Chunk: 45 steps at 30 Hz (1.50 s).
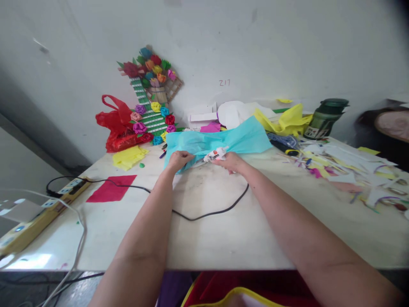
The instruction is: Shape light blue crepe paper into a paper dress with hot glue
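R hand (234, 162) w/ glue gun (215, 154)

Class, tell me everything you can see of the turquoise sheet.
The turquoise sheet looks like thin crepe paper or soft cloth. It is wrinkled, gathered near its middle and flaring toward its right end. It lies across the far part of the pale table. The left hand pinches its near edge; the right hand holds a white tool against or just before it.

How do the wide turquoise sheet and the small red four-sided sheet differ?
The turquoise sheet outsizes the red sheet. The turquoise one is rumpled; the red one, nearly flat. A black cord crosses the red one; the left hand touches the turquoise one.
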Each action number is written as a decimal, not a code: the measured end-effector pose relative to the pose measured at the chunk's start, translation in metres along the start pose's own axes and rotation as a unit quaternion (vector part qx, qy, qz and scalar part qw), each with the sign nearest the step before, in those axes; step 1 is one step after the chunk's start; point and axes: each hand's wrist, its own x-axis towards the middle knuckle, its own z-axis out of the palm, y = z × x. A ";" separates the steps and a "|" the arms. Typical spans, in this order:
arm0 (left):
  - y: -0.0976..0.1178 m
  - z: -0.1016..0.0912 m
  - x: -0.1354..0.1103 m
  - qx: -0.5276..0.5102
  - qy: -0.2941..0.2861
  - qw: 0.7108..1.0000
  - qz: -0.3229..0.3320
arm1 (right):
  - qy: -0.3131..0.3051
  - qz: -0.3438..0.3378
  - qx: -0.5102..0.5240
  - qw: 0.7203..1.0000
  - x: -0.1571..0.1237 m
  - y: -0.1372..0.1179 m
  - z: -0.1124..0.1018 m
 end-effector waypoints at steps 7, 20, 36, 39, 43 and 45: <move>-0.001 0.001 0.001 0.011 0.000 1.000 0.003 | -0.009 -0.014 0.004 1.000 -0.003 -0.008 0.005; 0.006 0.000 0.000 0.054 0.008 0.998 0.014 | 0.003 -0.015 -0.008 1.000 -0.004 0.000 -0.004; 0.012 0.002 -0.004 0.065 0.021 0.996 0.059 | -0.006 -0.048 -0.003 0.999 -0.009 -0.018 0.008; 0.011 0.003 -0.004 0.050 0.019 0.996 0.076 | -0.008 -0.032 0.001 0.999 -0.008 -0.015 0.005; 0.012 0.006 -0.003 0.036 0.021 0.993 0.114 | -0.008 -0.005 0.008 1.000 -0.008 -0.011 -0.002; 0.013 0.008 -0.002 0.046 0.025 0.990 0.131 | -0.003 0.002 0.011 1.000 -0.009 -0.009 -0.005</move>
